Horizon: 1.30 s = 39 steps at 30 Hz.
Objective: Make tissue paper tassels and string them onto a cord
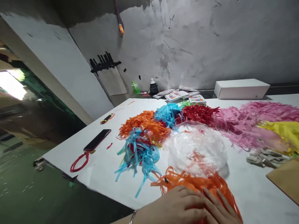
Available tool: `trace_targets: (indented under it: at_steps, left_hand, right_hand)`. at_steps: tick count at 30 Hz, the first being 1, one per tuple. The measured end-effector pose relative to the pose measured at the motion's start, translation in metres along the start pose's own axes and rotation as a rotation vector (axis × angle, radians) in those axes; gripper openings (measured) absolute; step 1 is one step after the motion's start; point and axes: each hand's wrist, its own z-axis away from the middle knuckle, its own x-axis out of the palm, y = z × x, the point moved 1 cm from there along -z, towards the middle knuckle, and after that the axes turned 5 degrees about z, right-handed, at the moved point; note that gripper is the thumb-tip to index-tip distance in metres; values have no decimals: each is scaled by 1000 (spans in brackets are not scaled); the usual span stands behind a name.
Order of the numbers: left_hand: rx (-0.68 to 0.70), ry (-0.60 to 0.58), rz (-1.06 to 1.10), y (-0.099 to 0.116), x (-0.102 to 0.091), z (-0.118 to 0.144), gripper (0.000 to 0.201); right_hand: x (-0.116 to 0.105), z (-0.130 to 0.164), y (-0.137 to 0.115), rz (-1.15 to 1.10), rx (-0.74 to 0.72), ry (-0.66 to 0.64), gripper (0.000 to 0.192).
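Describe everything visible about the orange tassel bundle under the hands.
The orange tassel bundle looks like thin tissue paper cut into long narrow strips. It lies flat on the white table near its front edge, strips fanning leftward and partly under a clear plastic bag. Both hands, left hand and right hand, press on its near end.

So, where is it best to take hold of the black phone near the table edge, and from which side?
Probably the phone by its two long edges, from above: it lies flat, clear of the paper strips. Avoid the near end, where the red cord is attached.
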Motion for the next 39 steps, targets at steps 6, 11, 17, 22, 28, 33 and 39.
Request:
trace_targets:
  at_steps: [6,11,17,22,28,33,39]
  left_hand:
    - [-225,5,91,8,26,2,37]
    - [-238,-3,141,12,16,-4,27]
    - [-228,28,158,10,22,-9,18]
    - [-229,10,202,11,15,-4,27]
    - [-210,29,217,9,17,-3,29]
    - [-174,101,247,3,22,-7,31]
    - [-225,44,280,13,16,-6,33]
  right_hand:
    - [-13,33,10,152,671,-114,40]
    - [-39,35,11,56,702,-22,36]
    - [-18,-27,-20,-389,510,-114,44]
    - [20,-3,11,-48,771,-112,33]
    - [-31,17,25,88,809,-46,40]
    - [-53,-9,-3,-192,368,-41,39]
    - [-40,8,-12,-231,392,-22,41]
